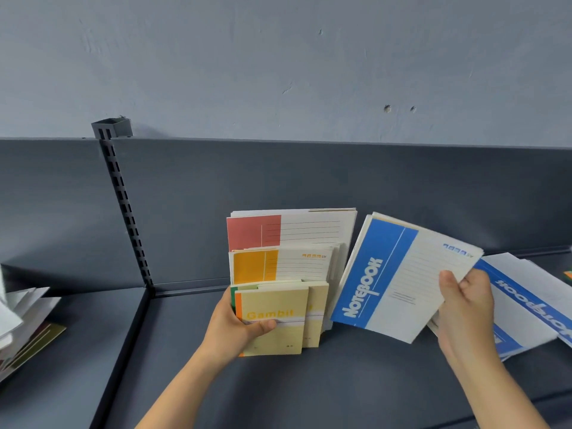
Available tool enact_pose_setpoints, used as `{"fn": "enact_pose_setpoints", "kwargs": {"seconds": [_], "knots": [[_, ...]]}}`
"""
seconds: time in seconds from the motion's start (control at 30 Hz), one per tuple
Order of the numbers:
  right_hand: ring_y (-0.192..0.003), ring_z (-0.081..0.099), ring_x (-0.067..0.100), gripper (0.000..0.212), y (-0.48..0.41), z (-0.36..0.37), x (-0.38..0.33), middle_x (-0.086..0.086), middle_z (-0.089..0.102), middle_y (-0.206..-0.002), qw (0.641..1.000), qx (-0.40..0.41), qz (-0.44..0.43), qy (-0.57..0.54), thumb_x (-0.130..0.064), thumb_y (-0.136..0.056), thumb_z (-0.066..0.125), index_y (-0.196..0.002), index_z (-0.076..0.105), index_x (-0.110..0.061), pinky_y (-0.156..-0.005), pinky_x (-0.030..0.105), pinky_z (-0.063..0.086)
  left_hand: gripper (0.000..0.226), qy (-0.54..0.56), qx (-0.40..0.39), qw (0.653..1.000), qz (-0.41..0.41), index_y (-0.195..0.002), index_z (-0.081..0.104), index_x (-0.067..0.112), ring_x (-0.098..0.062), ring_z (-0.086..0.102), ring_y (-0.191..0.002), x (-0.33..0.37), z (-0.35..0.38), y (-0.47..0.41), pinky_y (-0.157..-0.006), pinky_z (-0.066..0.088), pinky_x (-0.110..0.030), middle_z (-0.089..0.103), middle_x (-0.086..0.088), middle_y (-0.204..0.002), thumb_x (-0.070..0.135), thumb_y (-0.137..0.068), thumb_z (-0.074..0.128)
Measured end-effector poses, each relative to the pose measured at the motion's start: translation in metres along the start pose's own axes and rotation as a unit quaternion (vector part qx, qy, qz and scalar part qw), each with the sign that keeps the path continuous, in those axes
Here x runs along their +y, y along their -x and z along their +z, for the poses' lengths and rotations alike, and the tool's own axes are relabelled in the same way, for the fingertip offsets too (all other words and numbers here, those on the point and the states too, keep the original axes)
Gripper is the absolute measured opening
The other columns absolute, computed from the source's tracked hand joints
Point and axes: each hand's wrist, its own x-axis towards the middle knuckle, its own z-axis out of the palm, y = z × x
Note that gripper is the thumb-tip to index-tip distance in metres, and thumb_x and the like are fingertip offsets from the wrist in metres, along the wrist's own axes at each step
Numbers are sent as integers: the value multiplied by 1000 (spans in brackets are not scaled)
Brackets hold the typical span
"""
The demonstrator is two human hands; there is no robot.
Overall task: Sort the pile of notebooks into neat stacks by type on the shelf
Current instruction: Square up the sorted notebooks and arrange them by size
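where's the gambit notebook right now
Head view, just left of centre: the Gambit notebook fronts the upright bundle gripped by the left hand, beside the blue notebook in the right hand.

Pale blue-grey wall (pixel 278 57), scuffed, small holes; dark back panel (pixel 309 174); slotted upright (pixel 123 196) left.

We are gripping an upright bundle of cream, orange and red paper notebooks (pixel 278 274) on the dark grey metal shelf (pixel 340 382) with our left hand (pixel 235 326), while our right hand (pixel 464 305) is pinching a tilted blue-and-white notebook (pixel 390 274).
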Motion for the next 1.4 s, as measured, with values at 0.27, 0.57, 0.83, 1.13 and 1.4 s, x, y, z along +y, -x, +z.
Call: {"fn": "enact_pose_setpoints", "kwargs": {"seconds": [0.27,0.57,0.83,1.13,1.4], "knots": [[-94,60,6,13,-4,1,-6,-7,60,-106,999,4,-20,33,-16,-98,48,-110,44,-17,-73,27,51,56,-7,-3,1000,-3,-113,55,22,-14,67,-100,-2,-2,-3,-80,57,-30,72,5,-106,13,-68,85],[-90,61,10,12,-13,-6,1,3,60,-111,997,39,-18,58,-17,-98,48,-108,42,-17,-66,25,50,61,10,-12,1000,-11,-112,59,18,-19,69,-100,-4,-8,-5,-85,57,-42,74,3,-105,19,-59,88],[-86,61,9,11,-4,10,19,-5,58,-98,996,4,21,89,-19,-97,48,-104,40,-16,-68,33,53,68,22,3,1000,-3,-112,61,17,-18,70,-97,-4,-21,-4,-82,57,-37,75,3,-103,25,-52,92],[-105,57,12,27,21,7,53,-6,60,-111,981,-127,87,118,-8,-94,53,-117,48,-22,-84,34,51,97,51,-19,998,17,-113,64,23,-17,71,-97,-2,-23,-4,-82,57,-40,75,3,-106,58,-26,92],[-103,56,14,28,36,10,63,2,60,-118,973,-104,117,170,-7,-95,51,-121,51,-14,-71,19,45,83,30,45,998,23,-102,60,31,-13,68,-91,8,-2,3,-70,55,-29,72,8,-97,59,-27,84]]}}
